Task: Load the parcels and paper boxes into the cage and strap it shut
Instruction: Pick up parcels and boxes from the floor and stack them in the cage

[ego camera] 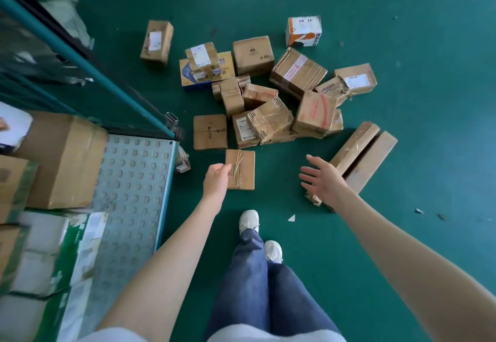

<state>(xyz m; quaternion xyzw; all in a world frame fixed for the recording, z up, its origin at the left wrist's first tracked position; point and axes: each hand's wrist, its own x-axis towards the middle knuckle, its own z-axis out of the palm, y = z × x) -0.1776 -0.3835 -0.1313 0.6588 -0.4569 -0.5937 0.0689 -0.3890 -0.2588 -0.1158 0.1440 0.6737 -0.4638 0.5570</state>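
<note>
My left grip reaches onto the left edge of the small taped box, which lies flat on the floor just outside the cage. I cannot tell whether its fingers have closed yet, while my right grip hangs released, fingers spread, beside the long flat carton. Lifted one-handed by that edge, I judge the box could tip and slip free, or clip the cage's corner post on the way in. The green floor looks smooth, with paper scraps about and the remaining parcels heaped beyond my feet, and a large carton already stands on the cage's studded deck.
</note>
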